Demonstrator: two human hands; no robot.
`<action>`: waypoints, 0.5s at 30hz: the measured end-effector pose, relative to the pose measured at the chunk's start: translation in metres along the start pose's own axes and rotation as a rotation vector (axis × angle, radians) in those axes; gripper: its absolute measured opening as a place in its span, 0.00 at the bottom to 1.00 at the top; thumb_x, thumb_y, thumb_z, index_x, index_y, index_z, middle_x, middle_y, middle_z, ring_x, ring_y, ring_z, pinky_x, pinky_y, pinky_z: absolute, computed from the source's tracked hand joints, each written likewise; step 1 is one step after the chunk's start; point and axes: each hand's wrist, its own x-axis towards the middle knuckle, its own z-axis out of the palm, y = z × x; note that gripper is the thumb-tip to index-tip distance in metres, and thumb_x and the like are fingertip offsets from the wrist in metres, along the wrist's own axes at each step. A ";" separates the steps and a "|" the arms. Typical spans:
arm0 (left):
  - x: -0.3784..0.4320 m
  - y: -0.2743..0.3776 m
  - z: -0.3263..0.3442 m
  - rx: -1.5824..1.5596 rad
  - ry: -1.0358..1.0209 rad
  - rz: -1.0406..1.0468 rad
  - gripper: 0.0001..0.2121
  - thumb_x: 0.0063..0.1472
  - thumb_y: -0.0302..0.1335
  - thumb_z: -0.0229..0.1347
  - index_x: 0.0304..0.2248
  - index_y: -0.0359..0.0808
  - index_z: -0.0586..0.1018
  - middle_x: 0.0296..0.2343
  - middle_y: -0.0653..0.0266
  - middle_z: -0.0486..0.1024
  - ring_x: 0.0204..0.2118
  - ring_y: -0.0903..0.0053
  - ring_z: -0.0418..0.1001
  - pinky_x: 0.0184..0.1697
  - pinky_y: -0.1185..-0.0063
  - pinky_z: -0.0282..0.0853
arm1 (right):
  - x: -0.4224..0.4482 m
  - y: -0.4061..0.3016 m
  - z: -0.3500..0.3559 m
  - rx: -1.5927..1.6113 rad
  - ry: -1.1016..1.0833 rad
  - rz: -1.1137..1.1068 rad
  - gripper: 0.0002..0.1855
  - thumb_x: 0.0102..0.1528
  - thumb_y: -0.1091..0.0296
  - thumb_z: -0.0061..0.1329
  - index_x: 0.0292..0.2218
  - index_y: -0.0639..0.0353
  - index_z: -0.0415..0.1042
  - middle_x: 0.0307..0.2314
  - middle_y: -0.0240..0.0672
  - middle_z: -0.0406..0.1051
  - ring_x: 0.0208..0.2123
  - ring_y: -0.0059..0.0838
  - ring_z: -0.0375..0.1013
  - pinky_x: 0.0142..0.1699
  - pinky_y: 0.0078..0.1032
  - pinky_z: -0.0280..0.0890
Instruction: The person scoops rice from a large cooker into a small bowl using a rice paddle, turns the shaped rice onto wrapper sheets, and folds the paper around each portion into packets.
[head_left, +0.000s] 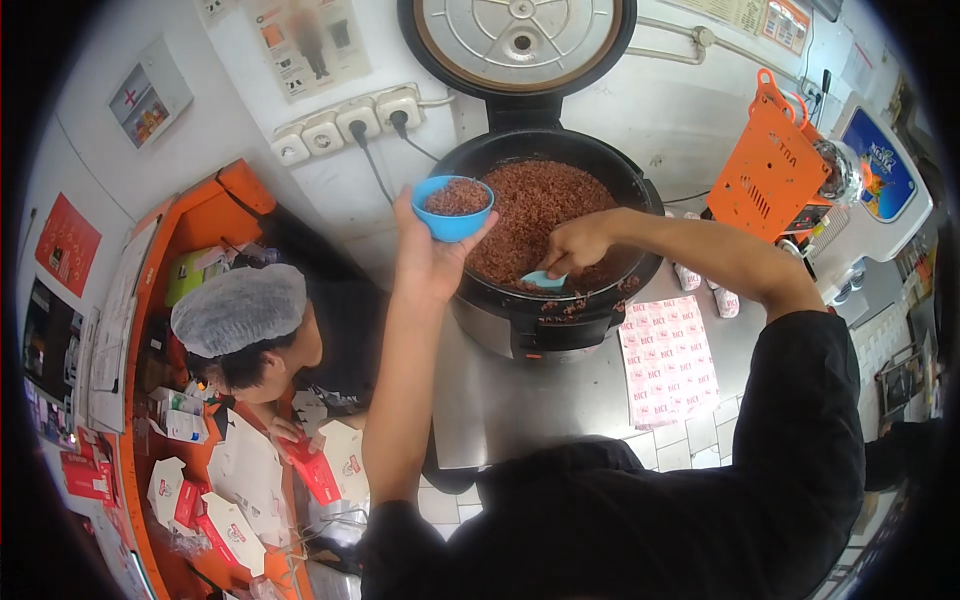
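In my left hand (430, 259) is a small blue bowl (453, 222), held at the left rim of a large rice cooker (487, 328). Reddish-brown rice (459, 198) partly fills the bowl. My right hand (579, 243) reaches inside the cooker and grips a light-blue scoop (544, 281), whose blade rests in the cooked rice (551, 191) near the front wall. The scoop's handle is mostly hidden by my fingers. Grains of rice cling to the cooker's front rim. Its round metal lid (521, 30) stands raised at the back.
Printed paper wrappers (667, 360) lie on the steel table (510, 405), with several wrapped rolls (725, 301) behind them. An orange machine (765, 161) stands back right. At left, a person in a hairnet (240, 311) handles a red-and-white box (319, 469). Power sockets (356, 120) line the wall.
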 end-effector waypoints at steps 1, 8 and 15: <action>-0.001 0.001 0.000 0.009 0.010 0.009 0.25 0.69 0.47 0.38 0.50 0.30 0.64 0.47 0.49 0.68 0.51 0.57 0.69 0.53 0.54 0.71 | 0.004 -0.006 0.001 -0.041 0.056 -0.059 0.22 0.62 0.57 0.46 0.52 0.59 0.72 0.37 0.45 0.78 0.37 0.36 0.74 0.47 0.31 0.65; 0.009 -0.001 0.004 -0.012 -0.006 0.042 0.26 0.69 0.46 0.38 0.51 0.28 0.63 0.50 0.46 0.66 0.53 0.55 0.68 0.55 0.52 0.69 | -0.006 0.009 0.000 0.300 0.288 -0.029 0.21 0.63 0.53 0.46 0.46 0.62 0.76 0.26 0.31 0.75 0.26 0.21 0.68 0.31 0.25 0.64; 0.030 -0.004 0.012 0.036 0.115 0.156 0.27 0.70 0.49 0.37 0.53 0.32 0.63 0.50 0.50 0.67 0.52 0.58 0.69 0.54 0.56 0.70 | -0.039 0.023 -0.014 0.713 0.288 0.074 0.21 0.65 0.56 0.43 0.53 0.59 0.72 0.18 0.21 0.58 0.17 0.13 0.54 0.21 0.16 0.51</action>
